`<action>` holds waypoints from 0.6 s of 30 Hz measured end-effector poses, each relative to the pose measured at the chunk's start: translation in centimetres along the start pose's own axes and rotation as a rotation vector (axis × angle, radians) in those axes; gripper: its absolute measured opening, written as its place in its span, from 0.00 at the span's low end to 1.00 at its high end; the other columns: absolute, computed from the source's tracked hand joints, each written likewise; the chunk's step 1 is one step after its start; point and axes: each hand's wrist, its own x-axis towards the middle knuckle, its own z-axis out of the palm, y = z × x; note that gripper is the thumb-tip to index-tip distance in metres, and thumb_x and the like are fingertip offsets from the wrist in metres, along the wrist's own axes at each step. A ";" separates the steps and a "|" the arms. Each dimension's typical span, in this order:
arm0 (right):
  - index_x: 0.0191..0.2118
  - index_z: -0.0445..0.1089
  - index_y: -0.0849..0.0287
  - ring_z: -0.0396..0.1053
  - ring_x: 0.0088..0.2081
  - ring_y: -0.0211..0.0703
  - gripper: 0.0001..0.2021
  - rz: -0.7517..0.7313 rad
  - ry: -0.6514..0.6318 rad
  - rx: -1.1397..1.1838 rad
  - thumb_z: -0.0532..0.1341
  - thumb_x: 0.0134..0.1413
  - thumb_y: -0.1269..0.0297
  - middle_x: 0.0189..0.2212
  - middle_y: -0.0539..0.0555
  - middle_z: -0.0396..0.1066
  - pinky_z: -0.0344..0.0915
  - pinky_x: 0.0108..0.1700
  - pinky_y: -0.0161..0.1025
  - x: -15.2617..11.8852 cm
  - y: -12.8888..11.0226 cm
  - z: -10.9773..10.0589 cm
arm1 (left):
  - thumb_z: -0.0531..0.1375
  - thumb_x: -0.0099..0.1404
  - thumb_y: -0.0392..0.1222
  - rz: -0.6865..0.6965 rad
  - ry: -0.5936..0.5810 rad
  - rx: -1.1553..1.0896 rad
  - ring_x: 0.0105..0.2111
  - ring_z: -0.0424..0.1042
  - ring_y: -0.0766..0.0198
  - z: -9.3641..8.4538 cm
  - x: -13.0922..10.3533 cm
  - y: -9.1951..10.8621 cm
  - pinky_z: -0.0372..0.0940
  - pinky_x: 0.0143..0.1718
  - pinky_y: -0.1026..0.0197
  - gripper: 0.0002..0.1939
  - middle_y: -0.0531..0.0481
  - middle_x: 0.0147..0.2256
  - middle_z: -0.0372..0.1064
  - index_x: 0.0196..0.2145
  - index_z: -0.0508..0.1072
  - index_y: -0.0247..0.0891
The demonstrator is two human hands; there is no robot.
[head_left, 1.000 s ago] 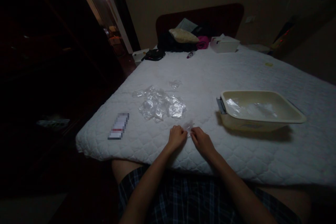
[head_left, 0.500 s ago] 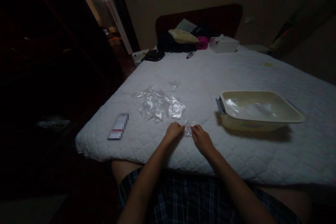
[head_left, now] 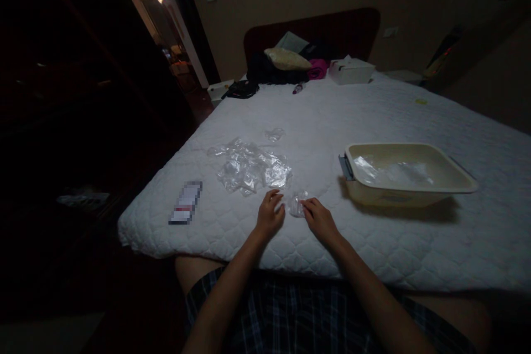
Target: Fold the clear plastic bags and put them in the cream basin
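A small clear plastic bag (head_left: 297, 204) lies crumpled on the white quilted bed cover near its front edge. My right hand (head_left: 319, 217) pinches the bag's right side between thumb and fingers. Just left of the bag, my left hand (head_left: 270, 213) is held with its fingers apart and nothing in it. Beyond my left hand spreads a loose pile of clear plastic bags (head_left: 249, 166), and a single crumpled bag (head_left: 274, 134) lies behind the pile.
To the right stands a cream plastic tub (head_left: 398, 196) with grey handles and clear plastic inside. A pixelated flat item (head_left: 186, 203) lies on the left of the bed cover (head_left: 332, 116). Toward the headboard are clothes, a pillow (head_left: 288, 59) and a white box (head_left: 352, 72).
My left hand has let go of the small plastic bag and drawn slightly left, its fingers opening. My right hand stays on the bag.
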 end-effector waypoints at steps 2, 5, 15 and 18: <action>0.44 0.68 0.59 0.66 0.38 0.41 0.13 -0.004 0.012 0.022 0.50 0.56 0.70 0.38 0.55 0.66 0.63 0.42 0.36 0.0 0.1 0.0 | 0.53 0.59 0.32 0.263 -0.085 0.024 0.52 0.61 0.58 0.1 -0.5 -0.2 0.61 0.48 0.53 0.18 0.40 0.52 0.60 0.48 0.65 0.37; 0.43 0.68 0.59 0.66 0.38 0.41 0.13 -0.010 0.025 0.046 0.49 0.56 0.70 0.37 0.55 0.66 0.63 0.42 0.37 0.0 0.3 0.1 | 0.51 0.61 0.30 0.456 -0.193 0.065 0.57 0.54 0.57 0.3 -0.3 -0.4 0.58 0.52 0.48 0.21 0.39 0.53 0.59 0.52 0.60 0.37; 0.41 0.69 0.61 0.67 0.38 0.41 0.13 -0.006 0.087 0.107 0.51 0.54 0.71 0.36 0.56 0.67 0.63 0.43 0.37 -0.1 0.8 0.4 | 0.54 0.61 0.33 0.293 -0.307 -0.085 0.51 0.64 0.59 0.5 -0.3 -1.3 0.61 0.51 0.50 0.16 0.43 0.47 0.68 0.47 0.68 0.39; 0.41 0.69 0.62 0.67 0.38 0.42 0.12 0.010 0.094 0.117 0.51 0.54 0.71 0.35 0.57 0.67 0.63 0.43 0.39 -0.1 0.8 0.3 | 0.57 0.58 0.34 0.211 -0.331 -0.086 0.50 0.65 0.59 0.3 -0.2 -1.2 0.61 0.50 0.53 0.19 0.44 0.48 0.67 0.49 0.67 0.39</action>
